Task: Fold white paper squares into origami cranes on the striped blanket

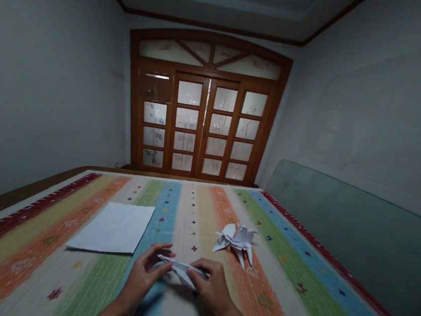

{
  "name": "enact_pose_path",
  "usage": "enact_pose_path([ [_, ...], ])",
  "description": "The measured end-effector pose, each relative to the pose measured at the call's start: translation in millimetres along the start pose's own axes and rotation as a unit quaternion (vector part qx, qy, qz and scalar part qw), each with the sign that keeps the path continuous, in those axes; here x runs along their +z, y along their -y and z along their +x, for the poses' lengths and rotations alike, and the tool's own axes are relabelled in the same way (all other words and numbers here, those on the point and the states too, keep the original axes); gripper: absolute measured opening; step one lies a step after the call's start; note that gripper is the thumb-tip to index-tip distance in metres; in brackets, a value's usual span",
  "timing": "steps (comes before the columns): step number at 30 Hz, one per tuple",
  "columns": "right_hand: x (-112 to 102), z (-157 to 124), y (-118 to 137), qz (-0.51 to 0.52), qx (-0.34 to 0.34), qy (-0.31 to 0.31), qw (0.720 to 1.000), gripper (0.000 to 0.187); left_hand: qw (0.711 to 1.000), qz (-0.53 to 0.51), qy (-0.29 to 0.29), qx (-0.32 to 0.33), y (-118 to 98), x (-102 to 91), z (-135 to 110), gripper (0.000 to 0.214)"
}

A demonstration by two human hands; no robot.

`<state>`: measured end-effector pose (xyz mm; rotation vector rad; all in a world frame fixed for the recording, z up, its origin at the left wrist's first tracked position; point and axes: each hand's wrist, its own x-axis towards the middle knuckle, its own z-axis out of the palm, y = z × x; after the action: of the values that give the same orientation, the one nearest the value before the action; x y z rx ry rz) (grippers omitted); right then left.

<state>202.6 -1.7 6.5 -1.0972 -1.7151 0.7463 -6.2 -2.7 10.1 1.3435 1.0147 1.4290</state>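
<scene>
Between my hands, above the striped cloth, is a small piece of folded white paper (181, 270) with a narrow pointed end toward the left. My right hand (215, 286) pinches its right part between thumb and fingers. At its left end, the thumb and curved fingers of my left hand (147, 268) close around the tip. Parts of the paper are hidden by the fingers. Beyond my right hand lie white origami pieces with pointed tips (237, 241), close together. To the left of my left hand rests a flat stack of square white paper (114, 228).
A tablecloth (97, 287) with colourful stripes covers the table. A pale green board or panel (345, 239) stands along the right side by the wall. Wooden doors with glass panes (204, 122) are beyond the far edge.
</scene>
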Motion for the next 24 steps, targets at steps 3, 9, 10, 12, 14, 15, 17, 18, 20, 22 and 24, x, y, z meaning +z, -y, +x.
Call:
enact_pose_path([
  [3, 2, 2, -2, 0.031, 0.031, -0.017, 0.999, 0.029, 0.997, -0.070, -0.014, -0.037, 8, 6.5, -2, 0.064],
  [9, 6, 4, -4, 0.088, 0.059, -0.018, 0.994, 0.034, 0.990, -0.095, 0.037, -0.094, 18, 19.5, -8, 0.056],
  [10, 7, 4, -4, 0.097, 0.062, -0.013, 0.993, 0.035, 0.989, -0.099, 0.045, -0.097, 17, 20.9, -9, 0.057],
  [12, 9, 4, -3, 0.118, 0.064, -0.003, 0.991, 0.037, 0.988, -0.104, 0.045, -0.103, 15, 23.0, -11, 0.060],
  [14, 11, 3, -4, 0.141, 0.067, 0.012, 0.988, 0.038, 0.988, -0.098, 0.038, -0.109, 12, 23.9, -12, 0.058],
  [15, 13, 2, -4, 0.153, 0.070, 0.019, 0.985, 0.039, 0.989, -0.092, 0.036, -0.114, 11, 24.0, -12, 0.056],
  [17, 16, 2, -6, 0.177, 0.080, 0.030, 0.981, 0.040, 0.989, -0.073, 0.033, -0.122, 9, 23.7, -12, 0.050],
  [18, 17, 1, -7, 0.187, 0.086, 0.035, 0.978, 0.040, 0.990, -0.063, 0.031, -0.124, 8, 23.6, -13, 0.048],
  [20, 18, 1, -9, 0.207, 0.097, 0.048, 0.972, 0.041, 0.992, -0.042, 0.027, -0.117, 6, 23.4, -13, 0.043],
  [22, 17, 1, -9, 0.230, 0.106, 0.068, 0.965, 0.041, 0.994, -0.024, 0.033, -0.102, 3, 23.5, -14, 0.040],
  [24, 15, 1, -8, 0.247, 0.107, 0.083, 0.959, 0.041, 0.995, -0.017, 0.040, -0.088, 2, 23.7, -15, 0.038],
])
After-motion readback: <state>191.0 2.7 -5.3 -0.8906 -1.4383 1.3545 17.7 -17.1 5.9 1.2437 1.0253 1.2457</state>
